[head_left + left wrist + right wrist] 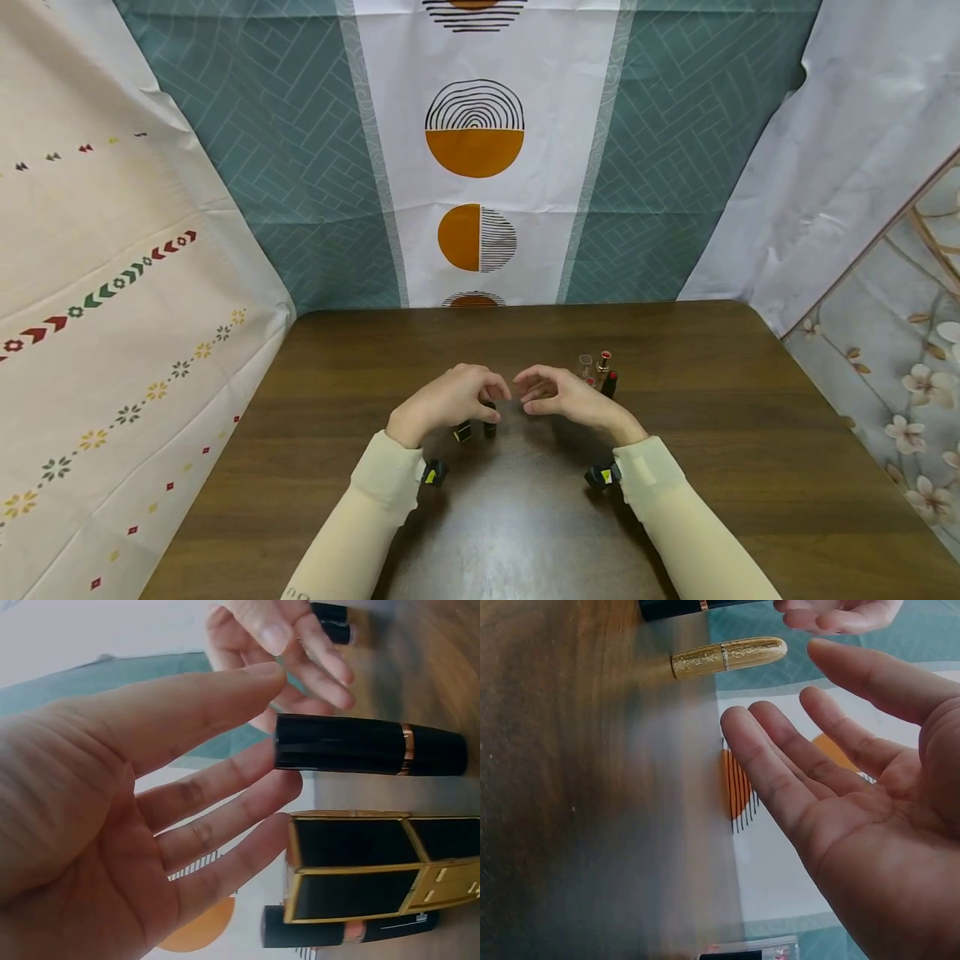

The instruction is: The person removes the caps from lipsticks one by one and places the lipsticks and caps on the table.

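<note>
My left hand (446,404) hovers over a small group of lipsticks, its fingers extended and loosely bent. Closest to it is an upright black lipstick tube (341,745) with a thin gold band. The thumb tip is at that tube's top; whether it touches cannot be told. Beside it stand a square black lipstick case with gold edges (356,862) and, partly hidden behind, another black tube (300,928). My right hand (566,396) is held in the air, palm inward, fingers relaxed around nothing. In the right wrist view, a gold lipstick tube (727,658) stands beyond its fingertips.
Right of my right hand stands a second cluster: a clear-capped tube (585,363), a gold one with a red top (603,360) and a dark one (609,385). The brown wooden table (750,467) ends at hanging patterned cloths (322,167) behind and at the sides.
</note>
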The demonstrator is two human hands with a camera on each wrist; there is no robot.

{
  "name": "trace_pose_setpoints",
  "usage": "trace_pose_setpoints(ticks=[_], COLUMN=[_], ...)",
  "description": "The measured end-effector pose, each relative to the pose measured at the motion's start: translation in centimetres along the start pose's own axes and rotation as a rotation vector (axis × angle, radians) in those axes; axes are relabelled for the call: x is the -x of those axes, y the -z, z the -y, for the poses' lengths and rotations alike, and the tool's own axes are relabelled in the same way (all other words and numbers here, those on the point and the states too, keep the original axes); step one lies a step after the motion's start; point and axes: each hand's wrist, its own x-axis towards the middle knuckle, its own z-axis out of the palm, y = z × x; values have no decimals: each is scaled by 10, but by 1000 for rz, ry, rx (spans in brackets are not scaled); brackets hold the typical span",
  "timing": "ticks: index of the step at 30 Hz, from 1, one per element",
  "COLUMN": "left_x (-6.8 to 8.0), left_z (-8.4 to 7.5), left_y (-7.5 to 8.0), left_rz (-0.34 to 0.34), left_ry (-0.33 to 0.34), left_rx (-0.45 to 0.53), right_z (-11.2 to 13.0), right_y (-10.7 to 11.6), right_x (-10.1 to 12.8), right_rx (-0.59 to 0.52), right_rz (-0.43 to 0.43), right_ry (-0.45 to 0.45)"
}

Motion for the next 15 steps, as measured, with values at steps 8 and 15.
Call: trace_pose_setpoints(ticks=[8, 15], left_x=[-2, -4], left_z=[3, 4], left_y=[-6, -7], left_rz=[15, 2], left_ry=[21, -3], left_rx=[13, 17], right_z=[-4, -8], right_y=[-2, -7], right_x=[-2, -4], right_rx=[-29, -47], right_rz=[-3, 3], right_ry=[-13, -14])
